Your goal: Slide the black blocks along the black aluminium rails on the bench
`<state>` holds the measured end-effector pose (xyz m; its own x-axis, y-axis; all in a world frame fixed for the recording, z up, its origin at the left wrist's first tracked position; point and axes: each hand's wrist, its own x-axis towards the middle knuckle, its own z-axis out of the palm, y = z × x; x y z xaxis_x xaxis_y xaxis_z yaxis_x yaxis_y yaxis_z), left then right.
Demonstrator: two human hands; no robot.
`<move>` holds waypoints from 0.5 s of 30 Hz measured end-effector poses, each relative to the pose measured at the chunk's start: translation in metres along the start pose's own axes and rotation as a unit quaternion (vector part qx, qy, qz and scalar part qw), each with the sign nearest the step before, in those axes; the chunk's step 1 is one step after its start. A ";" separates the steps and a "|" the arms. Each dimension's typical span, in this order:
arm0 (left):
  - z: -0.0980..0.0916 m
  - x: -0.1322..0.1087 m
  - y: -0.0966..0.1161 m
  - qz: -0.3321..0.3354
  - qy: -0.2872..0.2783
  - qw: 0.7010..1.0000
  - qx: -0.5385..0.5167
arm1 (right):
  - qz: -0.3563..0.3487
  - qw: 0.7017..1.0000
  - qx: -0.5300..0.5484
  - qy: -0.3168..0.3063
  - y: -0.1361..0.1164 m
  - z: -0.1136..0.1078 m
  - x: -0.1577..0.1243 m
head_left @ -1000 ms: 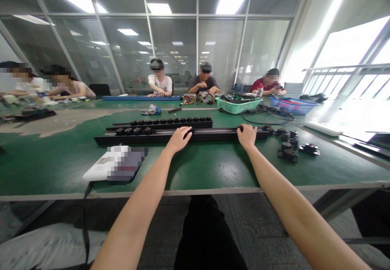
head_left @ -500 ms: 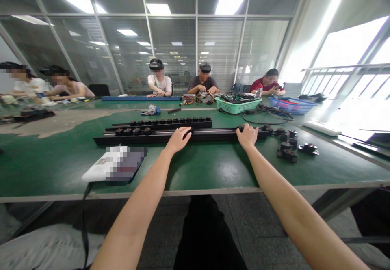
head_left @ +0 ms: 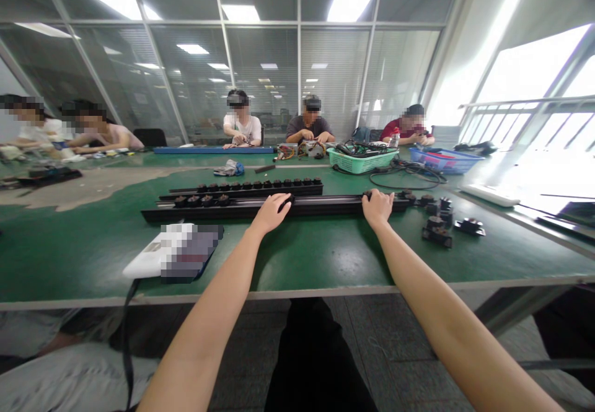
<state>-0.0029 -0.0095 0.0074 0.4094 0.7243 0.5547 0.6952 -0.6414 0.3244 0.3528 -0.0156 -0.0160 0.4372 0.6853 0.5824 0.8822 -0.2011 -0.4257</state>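
At the green tabletop (head_left: 325, 254): both hands on a long black rail (head_left: 209, 212)

On the near side of the tabletop, the rail lies lengthwise, with a row of dark round fittings at its left end. The left hand (head_left: 270, 214) sits on the rail's middle, its grip curled narrowly over a small black block (head_left: 286, 202). The right hand (head_left: 377, 207) sits further along, its grip narrow, with the fingertips (head_left: 372, 196) closed over a second small black block (head_left: 367, 195). Just behind the rail and parallel to it lies a second rail (head_left: 242, 190), carrying a long row of black knobbed fittings (head_left: 279, 183).

Loose black fittings (head_left: 437, 221) stand in a cluster beyond the rail's right end. Nearer the person, left of the hands, lies a white pad (head_left: 144, 263) with a pixelated cover and a black cable (head_left: 125, 331) hanging over the table edge.

Further along are a green plastic basket (head_left: 360, 162) of wires and a blue basket (head_left: 446, 161). Across the tabletop, co-workers in white (head_left: 242, 128), dark (head_left: 309, 127) and red (head_left: 409, 129) shirts work with their hands at the far side.
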 end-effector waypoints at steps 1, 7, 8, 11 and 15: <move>0.000 0.000 0.000 0.000 0.000 1.000 0.000 | -0.002 1.000 0.001 -0.001 0.000 0.000 0.000; 0.001 0.001 0.000 0.001 0.000 1.000 0.003 | 0.002 1.000 -0.007 -0.012 0.000 0.000 -0.001; 0.001 0.001 0.000 0.001 0.001 1.000 0.002 | 0.005 1.000 -0.005 -0.013 0.001 0.001 -0.001; 0.000 0.001 -0.001 0.000 0.001 1.000 0.002 | 0.007 1.000 0.005 -0.011 0.001 0.002 -0.001; 0.000 0.000 0.000 -0.001 -0.002 1.000 0.003 | 0.004 1.000 0.005 -0.007 0.001 0.002 -0.001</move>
<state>-0.0030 -0.0092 0.0077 0.4105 0.7272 0.5501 0.6995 -0.6382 0.3216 0.3533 -0.0150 -0.0185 0.4417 0.6935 0.5691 0.8769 -0.1998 -0.4372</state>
